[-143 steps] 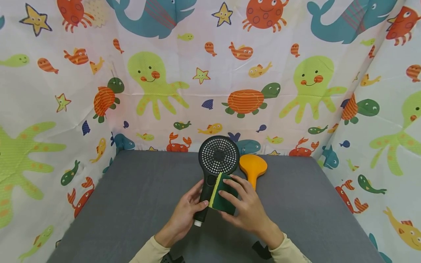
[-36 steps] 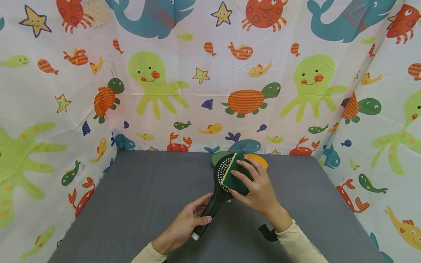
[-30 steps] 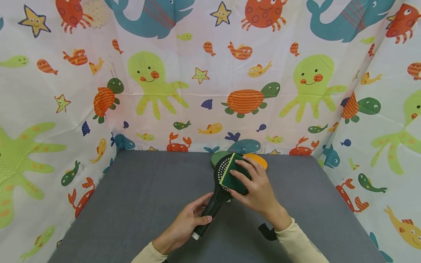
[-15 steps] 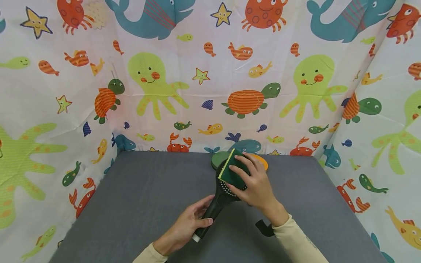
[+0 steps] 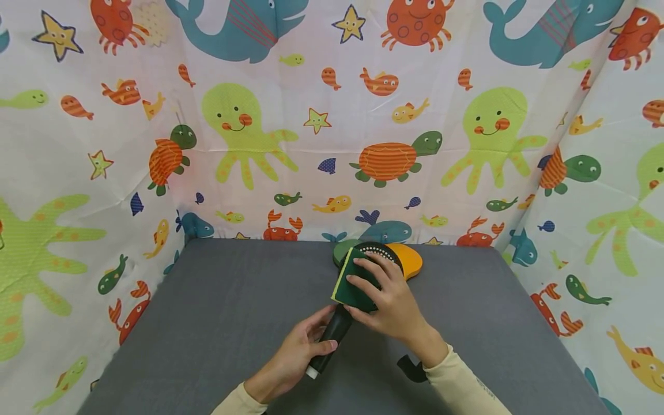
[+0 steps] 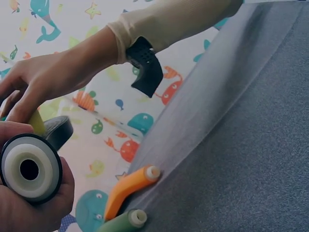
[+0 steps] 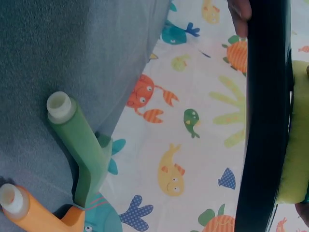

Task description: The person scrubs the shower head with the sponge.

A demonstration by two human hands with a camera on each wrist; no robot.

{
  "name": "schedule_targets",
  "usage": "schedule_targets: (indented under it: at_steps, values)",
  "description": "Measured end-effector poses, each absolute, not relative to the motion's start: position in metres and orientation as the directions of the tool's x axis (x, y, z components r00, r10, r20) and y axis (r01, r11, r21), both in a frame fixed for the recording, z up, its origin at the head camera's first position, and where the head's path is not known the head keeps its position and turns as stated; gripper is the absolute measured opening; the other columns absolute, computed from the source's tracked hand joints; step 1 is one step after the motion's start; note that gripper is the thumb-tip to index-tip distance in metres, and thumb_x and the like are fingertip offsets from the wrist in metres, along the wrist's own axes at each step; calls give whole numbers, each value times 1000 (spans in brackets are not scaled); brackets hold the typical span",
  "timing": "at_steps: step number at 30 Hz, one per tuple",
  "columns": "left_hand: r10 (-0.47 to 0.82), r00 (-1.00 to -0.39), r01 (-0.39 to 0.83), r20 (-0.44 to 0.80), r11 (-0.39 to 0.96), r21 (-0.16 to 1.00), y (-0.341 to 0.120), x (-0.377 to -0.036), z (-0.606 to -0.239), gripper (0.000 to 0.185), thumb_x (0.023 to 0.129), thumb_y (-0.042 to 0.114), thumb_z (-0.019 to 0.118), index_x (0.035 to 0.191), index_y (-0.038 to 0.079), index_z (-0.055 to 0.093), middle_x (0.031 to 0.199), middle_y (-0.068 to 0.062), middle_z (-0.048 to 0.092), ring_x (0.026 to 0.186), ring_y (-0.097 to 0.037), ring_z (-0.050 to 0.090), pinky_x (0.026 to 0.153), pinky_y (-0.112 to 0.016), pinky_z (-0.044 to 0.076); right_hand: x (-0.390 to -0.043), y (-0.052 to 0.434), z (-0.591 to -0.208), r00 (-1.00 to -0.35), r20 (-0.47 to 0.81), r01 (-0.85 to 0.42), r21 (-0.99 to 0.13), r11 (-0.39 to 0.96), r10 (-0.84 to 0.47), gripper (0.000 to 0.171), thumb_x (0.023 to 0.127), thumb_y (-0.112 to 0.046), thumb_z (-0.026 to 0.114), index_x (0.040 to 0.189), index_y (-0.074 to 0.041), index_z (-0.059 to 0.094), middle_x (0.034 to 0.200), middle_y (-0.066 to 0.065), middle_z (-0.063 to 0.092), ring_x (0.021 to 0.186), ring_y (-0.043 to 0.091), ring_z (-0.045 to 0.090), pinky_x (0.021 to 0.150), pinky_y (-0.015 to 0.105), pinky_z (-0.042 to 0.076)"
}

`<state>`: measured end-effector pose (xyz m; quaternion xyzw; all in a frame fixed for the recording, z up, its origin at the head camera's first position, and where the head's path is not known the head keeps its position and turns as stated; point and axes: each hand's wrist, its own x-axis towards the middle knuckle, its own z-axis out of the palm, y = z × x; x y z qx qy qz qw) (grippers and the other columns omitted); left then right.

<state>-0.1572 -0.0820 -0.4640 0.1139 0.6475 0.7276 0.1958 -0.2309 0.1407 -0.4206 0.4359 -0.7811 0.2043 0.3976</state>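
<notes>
The black shower head (image 5: 363, 271) is a smooth hard plastic piece with a round flat face full of small pale nozzle dots and a straight round handle that ends in a white ring. It is held a little above the counter (image 5: 218, 323), near the middle of the far edge, with the face tilted toward the person. The left hand (image 5: 295, 354) has its fingers and thumb curled around the low end of the handle. The right hand (image 5: 386, 300) presses a sponge (image 5: 350, 285) on the lower part of the face; the fingers lie over its dark green rough top and bend around its edge. The sponge is a flat block with a soft yellow layer under the green scouring layer.

Half a second ago the sponge covered the upper part of the face; now it sits lower, toward the neck, and the top row of dots is visible again. The left hand's grip on the handle is the same.

Behind the black head, at the far edge, an orange shower head (image 5: 410, 262) and a green shower head (image 5: 342, 252) lie flat, both of glossy plastic with open white-tipped handles.

The counter has a grey cover with a fine matte grain. A thin white curtain (image 5: 332, 115) printed with octopuses, turtles, crabs and whales hangs around three sides.
</notes>
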Motion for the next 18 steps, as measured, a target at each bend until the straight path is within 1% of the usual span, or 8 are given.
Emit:
schedule_targets:
  at_steps: [3,11,15,18]
  values:
    - [412,-907,-134,-85,-90,987,-82,-158,-463,73,91,14,67,155,16,31,139,-14,49,126,-22,51,93,-29,48,-227,139,-422,-320,787,-843,16,537,-527,46,84,-52,70,115,-18,69,135,12,57,130,37,46,102,62,40]
    - [378,-923,-148,-75,-168,975,-83,-160,-460,71,92,10,65,154,18,32,134,-13,48,120,-19,56,90,-30,49,-219,137,-429,-326,777,-843,19,537,-539,45,84,-51,70,115,-19,69,134,11,58,128,37,48,102,58,41]
    - [356,-932,-153,-72,-205,967,-84,-160,-461,72,91,7,66,154,15,31,130,-13,49,120,-18,57,93,-28,50,-218,138,-432,-332,780,-840,11,543,-530,45,81,-49,74,115,-19,69,134,11,57,129,37,47,102,58,41]
    - [346,-935,-159,-75,-223,962,-84,-161,-463,74,90,6,66,154,12,31,131,-14,48,122,-18,57,96,-28,51,-219,140,-433,-336,787,-834,7,552,-518,44,82,-50,72,114,-19,69,134,12,58,128,39,48,102,59,41]
